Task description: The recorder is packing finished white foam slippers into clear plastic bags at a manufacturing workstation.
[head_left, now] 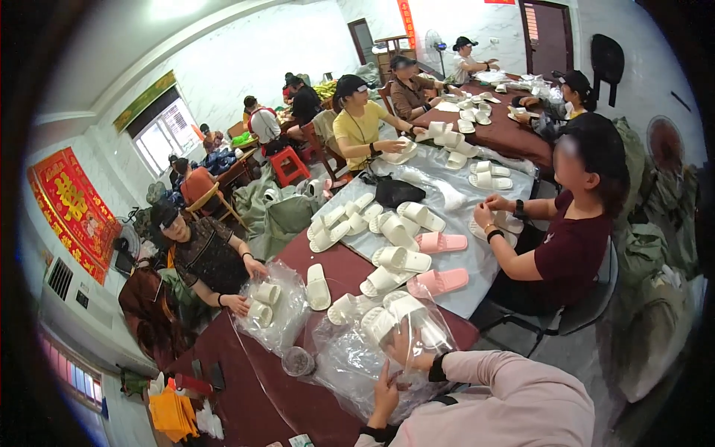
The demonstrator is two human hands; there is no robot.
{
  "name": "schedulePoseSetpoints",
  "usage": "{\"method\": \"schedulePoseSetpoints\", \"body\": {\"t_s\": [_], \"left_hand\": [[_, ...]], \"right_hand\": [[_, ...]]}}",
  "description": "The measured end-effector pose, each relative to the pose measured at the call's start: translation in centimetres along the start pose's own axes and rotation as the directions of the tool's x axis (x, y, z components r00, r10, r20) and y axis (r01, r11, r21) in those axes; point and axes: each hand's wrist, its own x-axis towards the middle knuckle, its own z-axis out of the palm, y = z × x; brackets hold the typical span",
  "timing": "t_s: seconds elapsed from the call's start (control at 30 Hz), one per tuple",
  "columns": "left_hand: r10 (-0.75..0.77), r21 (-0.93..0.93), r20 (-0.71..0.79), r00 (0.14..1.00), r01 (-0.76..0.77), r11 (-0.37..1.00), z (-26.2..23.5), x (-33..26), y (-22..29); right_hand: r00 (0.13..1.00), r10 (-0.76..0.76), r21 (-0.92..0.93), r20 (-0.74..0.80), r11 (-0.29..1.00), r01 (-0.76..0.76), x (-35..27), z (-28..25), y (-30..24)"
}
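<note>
At the near edge of the table, my right hand (404, 344) grips a pair of white slippers (381, 322) from below. A clear plastic bag (346, 365) lies around the slippers and partly over that hand. My left hand (385, 392) is closed on the near side of the bag, below the right hand. Its fingertips are partly blurred by the film. Just beyond lie another white slipper (342, 310) and a pink slipper (439, 282). Left of the bag is a small round clear container (298, 361).
Several white slippers (395, 229) cover the pale table sheet (477, 257). Across to the left, a person (212, 257) handles a bag of slippers (272, 305); another person (573, 231) sits at the right. An orange cloth (173, 413) is at the lower left. Further co-workers sit behind.
</note>
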Motion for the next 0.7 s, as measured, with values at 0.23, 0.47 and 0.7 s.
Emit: {"method": "schedulePoseSetpoints", "body": {"t_s": [0.23, 0.47, 0.7], "left_hand": [[-0.016, -0.170, 0.074, 0.997, 0.029, 0.985, -0.5, 0.1, 1.3], [0.038, -0.375, -0.026, 0.999, -0.045, 0.926, 0.3, 1.6, 3.6], [-0.003, -0.369, -0.075, 0.997, -0.025, 0.929, -0.6, 2.3, 1.5]], "right_hand": [[0.954, 0.012, 0.106, 0.300, 0.993, -0.046, -0.1, -0.6, 1.9], [0.944, -0.028, 0.264, 0.327, 0.962, -0.063, -0.8, 0.5, 3.7], [0.689, -0.422, 0.442, 0.589, 0.882, 0.162, -2.9, -3.3, 4.1]]}}
